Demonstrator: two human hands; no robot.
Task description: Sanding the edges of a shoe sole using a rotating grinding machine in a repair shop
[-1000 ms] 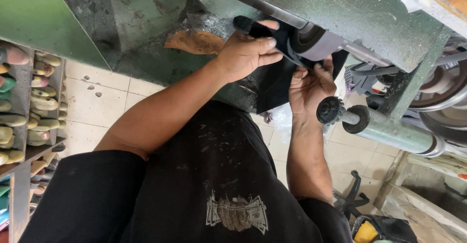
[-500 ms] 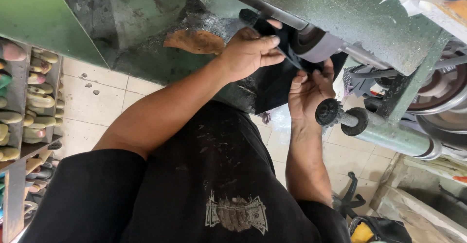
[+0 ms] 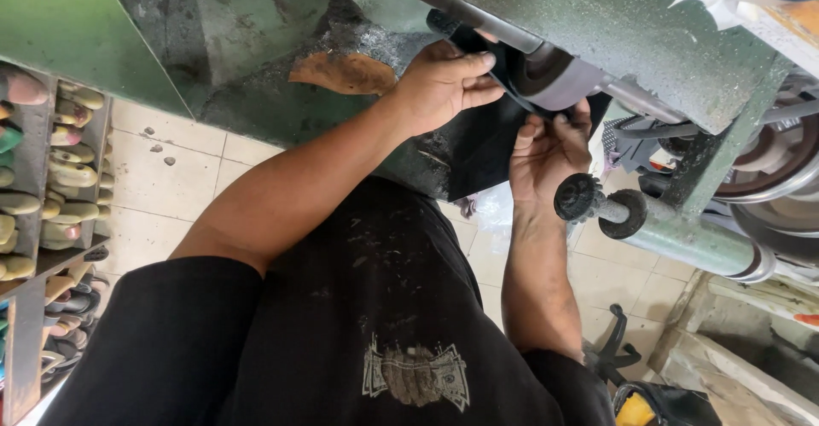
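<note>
A black sheet, thin and limp like leather or rubber, is pressed up against the grey drum of a green machine. The left hand grips its upper edge, fingers curled over the strip beside the drum, arm reaching up bare from a black sleeve. The right hand pinches the sheet's lower right part from below, fingertips at the drum, wrist bent back.

Most of the sheet lies behind the hands, so its outline is hard to read; it may be a shoe upper, but I cannot tell. The machine's top is cut off by the frame.

The machine's body is rough, speckled and dusty. A black knurled knob on a pale green shaft sits just beside the right wrist. A brown leather scrap lies on the machine's dusty ledge. Far left, shelves hold rows of pale shoe lasts. The floor is cream tile.
</note>
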